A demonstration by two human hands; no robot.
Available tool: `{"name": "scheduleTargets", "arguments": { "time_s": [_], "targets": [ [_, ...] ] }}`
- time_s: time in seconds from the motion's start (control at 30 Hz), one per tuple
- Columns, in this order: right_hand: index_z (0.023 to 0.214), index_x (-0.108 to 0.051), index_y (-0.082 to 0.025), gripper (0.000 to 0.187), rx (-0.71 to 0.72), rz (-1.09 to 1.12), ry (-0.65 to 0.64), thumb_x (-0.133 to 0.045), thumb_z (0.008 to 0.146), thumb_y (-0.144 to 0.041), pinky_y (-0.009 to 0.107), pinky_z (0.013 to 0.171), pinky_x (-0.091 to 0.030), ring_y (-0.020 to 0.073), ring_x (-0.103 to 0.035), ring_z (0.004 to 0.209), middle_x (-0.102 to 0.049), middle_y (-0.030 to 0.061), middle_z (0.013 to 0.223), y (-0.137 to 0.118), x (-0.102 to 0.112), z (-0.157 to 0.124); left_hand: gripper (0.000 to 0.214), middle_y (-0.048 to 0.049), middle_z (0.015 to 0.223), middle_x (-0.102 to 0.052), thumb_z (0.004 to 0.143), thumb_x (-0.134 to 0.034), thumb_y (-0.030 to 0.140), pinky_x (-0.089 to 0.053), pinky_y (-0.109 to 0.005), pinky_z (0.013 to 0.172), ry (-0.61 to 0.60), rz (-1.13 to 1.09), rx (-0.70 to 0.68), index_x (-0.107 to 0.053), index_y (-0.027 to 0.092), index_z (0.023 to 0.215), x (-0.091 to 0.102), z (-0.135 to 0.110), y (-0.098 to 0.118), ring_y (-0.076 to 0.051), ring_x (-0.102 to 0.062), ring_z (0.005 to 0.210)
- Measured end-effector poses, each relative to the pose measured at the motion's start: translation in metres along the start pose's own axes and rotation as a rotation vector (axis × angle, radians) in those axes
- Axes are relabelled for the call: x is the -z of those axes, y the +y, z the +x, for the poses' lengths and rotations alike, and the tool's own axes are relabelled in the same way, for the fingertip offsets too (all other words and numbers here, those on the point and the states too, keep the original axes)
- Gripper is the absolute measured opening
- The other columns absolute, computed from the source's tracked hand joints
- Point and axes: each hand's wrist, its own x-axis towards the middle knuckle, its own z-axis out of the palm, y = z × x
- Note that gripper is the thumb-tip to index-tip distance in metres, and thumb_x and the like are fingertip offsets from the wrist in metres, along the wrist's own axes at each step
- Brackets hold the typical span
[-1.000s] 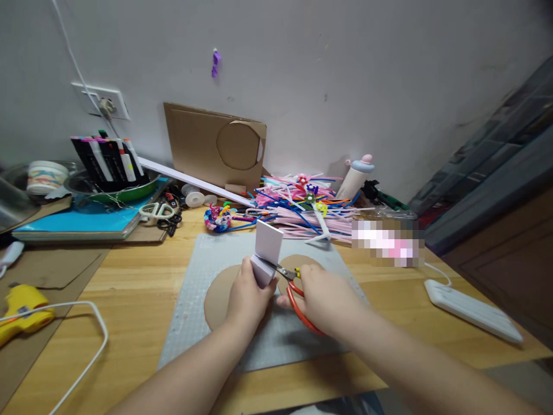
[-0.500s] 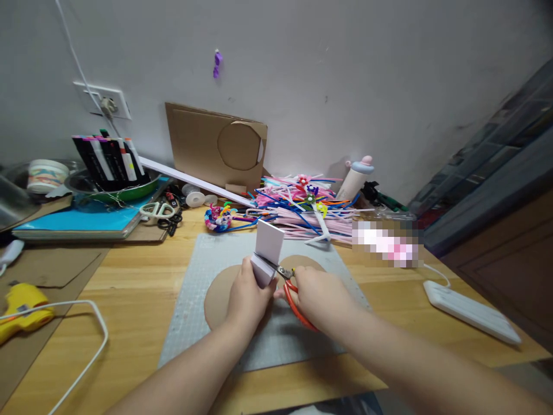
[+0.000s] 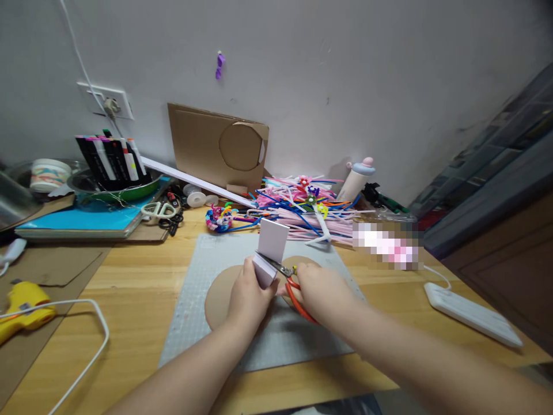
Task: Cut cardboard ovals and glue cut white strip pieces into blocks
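My left hand (image 3: pixel 248 297) is closed around the lower end of a white foam strip (image 3: pixel 272 241), held upright over the grey cutting mat (image 3: pixel 203 311). My right hand (image 3: pixel 322 291) grips orange-handled scissors (image 3: pixel 290 278); their blades are across the strip just above my left fingers. Two brown cardboard discs (image 3: pixel 216 291) lie on the mat under both hands.
A heap of coloured pipe cleaners (image 3: pixel 298 210) lies behind the mat. Cardboard with a round hole (image 3: pixel 218 147) leans on the wall. Markers in a green bowl (image 3: pixel 112 164) and a blue book (image 3: pixel 82 222) sit at left, a yellow glue gun (image 3: pixel 23 302) with white cable nearer, a white power strip (image 3: pixel 470 314) at right.
The scissor blades have worked further leftward through the white strip, and my right hand has closed in toward my left. The upper part of the strip leans slightly right.
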Motion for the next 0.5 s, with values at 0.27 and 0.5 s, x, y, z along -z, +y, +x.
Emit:
{"name": "scheduleTargets", "arguments": {
  "time_s": [0.27,0.5],
  "targets": [
    [0.086,-0.065,-0.013,0.038,0.058,0.002,0.042,-0.05,0.086,-0.049,0.034,0.055,-0.048,0.0312,-0.07,0.07,-0.071,0.0155,0.082,-0.0009,-0.0004,0.0052,0.041,-0.0053,0.093,-0.067,0.069,-0.07,0.027,-0.04,-0.028,0.065,0.002,-0.018,0.018,-0.045,0.024,0.101,0.0005,0.0001,-0.0005,-0.025,-0.063,0.084],
    [0.083,-0.066,-0.015,0.036,0.083,0.014,0.04,-0.049,0.085,-0.046,0.032,0.055,-0.043,0.0302,-0.069,0.07,-0.071,0.0147,0.081,0.0031,-0.0078,0.0076,0.044,-0.0042,0.094,-0.066,0.066,-0.074,0.029,-0.04,-0.027,0.065,-0.001,-0.087,0.023,-0.045,0.024,0.099,0.0013,-0.0004,-0.0007,-0.025,-0.062,0.085]
  ]
}}
